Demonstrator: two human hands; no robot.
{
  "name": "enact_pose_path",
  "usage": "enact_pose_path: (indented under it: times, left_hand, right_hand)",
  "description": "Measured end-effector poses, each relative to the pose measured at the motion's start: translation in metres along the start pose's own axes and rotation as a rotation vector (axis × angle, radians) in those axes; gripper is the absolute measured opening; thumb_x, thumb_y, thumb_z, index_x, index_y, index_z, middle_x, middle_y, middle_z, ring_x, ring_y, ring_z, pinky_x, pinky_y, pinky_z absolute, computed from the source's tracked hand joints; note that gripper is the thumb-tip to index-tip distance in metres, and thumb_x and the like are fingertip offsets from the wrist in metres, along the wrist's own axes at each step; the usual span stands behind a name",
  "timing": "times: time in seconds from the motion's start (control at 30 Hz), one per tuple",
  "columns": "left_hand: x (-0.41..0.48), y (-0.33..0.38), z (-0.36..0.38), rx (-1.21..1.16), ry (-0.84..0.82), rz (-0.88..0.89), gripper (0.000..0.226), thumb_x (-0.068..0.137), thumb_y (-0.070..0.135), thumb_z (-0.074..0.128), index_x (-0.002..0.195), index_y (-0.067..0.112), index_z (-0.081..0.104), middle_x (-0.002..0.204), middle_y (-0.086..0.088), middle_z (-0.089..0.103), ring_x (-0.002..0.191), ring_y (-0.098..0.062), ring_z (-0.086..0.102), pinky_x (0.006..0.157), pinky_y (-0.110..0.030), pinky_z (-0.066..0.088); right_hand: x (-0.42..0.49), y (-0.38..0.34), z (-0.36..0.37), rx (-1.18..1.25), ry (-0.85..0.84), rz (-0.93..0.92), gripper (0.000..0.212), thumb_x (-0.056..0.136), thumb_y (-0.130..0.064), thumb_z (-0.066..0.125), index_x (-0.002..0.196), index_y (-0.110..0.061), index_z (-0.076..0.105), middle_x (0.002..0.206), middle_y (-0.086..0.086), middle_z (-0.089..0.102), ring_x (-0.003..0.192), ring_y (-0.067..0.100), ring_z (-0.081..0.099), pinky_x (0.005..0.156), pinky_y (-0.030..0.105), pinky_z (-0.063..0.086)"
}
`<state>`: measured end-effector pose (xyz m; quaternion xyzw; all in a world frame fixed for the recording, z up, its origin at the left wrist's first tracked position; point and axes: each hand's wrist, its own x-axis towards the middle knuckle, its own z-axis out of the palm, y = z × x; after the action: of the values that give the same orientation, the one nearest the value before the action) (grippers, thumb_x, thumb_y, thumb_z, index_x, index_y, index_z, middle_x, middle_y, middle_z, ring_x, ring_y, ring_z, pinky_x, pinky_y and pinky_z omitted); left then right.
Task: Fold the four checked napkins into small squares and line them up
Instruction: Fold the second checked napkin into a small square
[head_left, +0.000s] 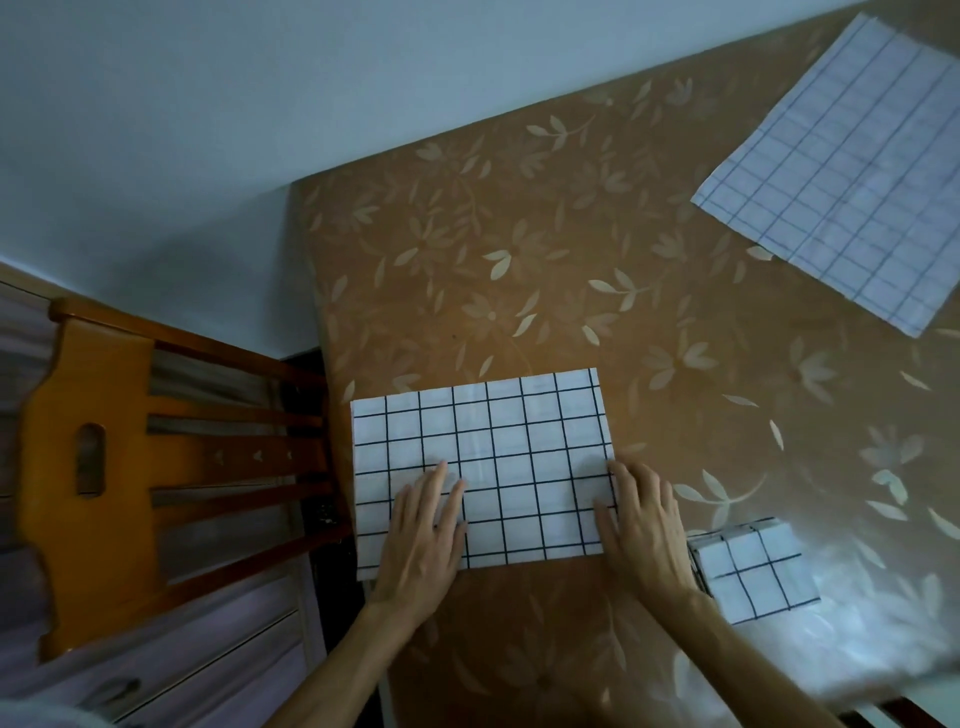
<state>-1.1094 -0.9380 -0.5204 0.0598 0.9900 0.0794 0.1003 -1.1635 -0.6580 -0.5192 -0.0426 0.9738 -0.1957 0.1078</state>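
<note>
Both hands lie flat, fingers straight, on a white, black-checked cloth napkin folded to a rectangle (493, 441) at the near left edge of a brown leaf-patterned table (519, 234). The left hand (426, 535) presses its lower left; the right hand (641, 525) covers its right edge. A small folded checked square (753, 571) sits just beside the right wrist, and a flat unfolded checked napkin (841, 176) lies far right.

Folded napkin (753, 569) right of half-folded napkin (483, 467).
</note>
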Motion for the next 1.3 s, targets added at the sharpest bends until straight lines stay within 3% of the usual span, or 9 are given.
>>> enact_pose_path:
  times: [0.1,0.23,0.33,0.47,0.67,0.83,0.97,1.13,1.3]
  left_hand:
    - [-0.003,0.027,0.004,-0.101,-0.003,0.105,0.046,0.090,0.021,0.069,0.133,0.017,0.052,0.127,-0.006,0.051,0.107,-0.019,0.056,0.083,-0.030,0.057]
    - [-0.008,0.059,0.007,-0.111,-0.088,0.164,0.033,0.088,0.019,0.071,0.118,0.023,0.057,0.109,-0.002,0.055,0.090,-0.013,0.058,0.069,-0.019,0.054]
    - [-0.017,0.069,0.006,-0.150,-0.101,0.093,0.020,0.099,0.028,0.053,0.119,0.026,0.052,0.117,0.000,0.052,0.098,-0.013,0.055,0.076,-0.022,0.053]
    - [-0.034,0.075,0.004,-0.165,-0.051,0.088,0.031,0.097,0.032,0.052,0.127,0.026,0.050,0.126,-0.001,0.052,0.113,-0.014,0.052,0.091,-0.025,0.050]
    - [-0.065,0.076,0.011,-0.156,-0.032,0.109,0.062,0.087,0.035,0.068,0.143,0.024,0.042,0.146,-0.007,0.045,0.135,-0.026,0.043,0.109,-0.037,0.042]
    - [-0.091,0.074,0.009,-0.301,0.042,-0.009,0.059,0.085,0.023,0.072,0.140,0.027,0.048,0.142,0.005,0.051,0.134,-0.017,0.043,0.112,-0.029,0.036]
    - [-0.108,0.057,0.014,-0.441,0.113,-0.101,0.050,0.087,0.014,0.069,0.133,0.030,0.056,0.132,0.012,0.059,0.124,-0.008,0.050,0.106,-0.029,0.045]
    - [-0.124,0.032,0.013,-0.877,0.083,-0.205,0.047,0.084,-0.009,0.062,0.120,0.020,0.069,0.113,0.002,0.071,0.106,-0.012,0.066,0.088,-0.027,0.057]
    - [-0.140,0.010,-0.011,-1.135,-0.124,-0.276,0.019,0.099,0.020,0.058,0.113,0.027,0.068,0.099,0.002,0.072,0.096,-0.014,0.068,0.077,-0.019,0.055]
  right_hand:
    - [-0.016,-0.004,-0.007,0.106,-0.052,0.133,0.046,0.095,-0.029,0.057,0.135,-0.009,0.046,0.117,0.012,0.051,0.095,0.030,0.058,0.070,0.037,0.055]
    - [-0.029,-0.020,-0.012,0.188,-0.139,0.380,0.039,0.095,-0.036,0.054,0.127,-0.015,0.045,0.107,0.008,0.057,0.080,0.027,0.063,0.058,0.034,0.050]
    - [-0.033,-0.026,-0.011,0.282,-0.219,0.543,0.032,0.092,-0.039,0.059,0.107,-0.016,0.044,0.087,0.004,0.066,0.077,0.025,0.065,0.060,0.038,0.053]
    - [-0.042,-0.029,-0.011,0.477,-0.311,0.595,0.029,0.083,-0.033,0.064,0.076,-0.005,0.060,0.069,0.008,0.067,0.066,0.026,0.065,0.057,0.038,0.051]
    - [-0.077,-0.060,-0.029,0.816,-0.393,0.639,0.026,0.087,-0.026,0.069,0.070,-0.007,0.065,0.054,0.004,0.062,0.045,0.015,0.056,0.044,0.028,0.044]
    - [-0.113,-0.101,-0.044,1.063,-0.503,0.611,0.034,0.093,-0.028,0.066,0.099,0.004,0.066,0.077,0.011,0.075,0.056,0.017,0.066,0.050,0.026,0.046]
    - [-0.136,-0.118,-0.048,0.996,-0.595,0.430,0.026,0.094,-0.028,0.066,0.108,-0.006,0.065,0.092,0.010,0.077,0.074,0.021,0.073,0.062,0.027,0.055]
    - [-0.136,-0.096,-0.044,0.640,-0.378,0.294,0.038,0.085,-0.011,0.069,0.121,-0.016,0.057,0.094,0.003,0.072,0.080,0.018,0.072,0.075,0.037,0.061]
    - [-0.120,-0.060,-0.033,0.420,-0.128,0.276,0.081,0.081,-0.012,0.068,0.150,-0.016,0.025,0.143,0.010,0.041,0.108,0.025,0.061,0.087,0.046,0.056]
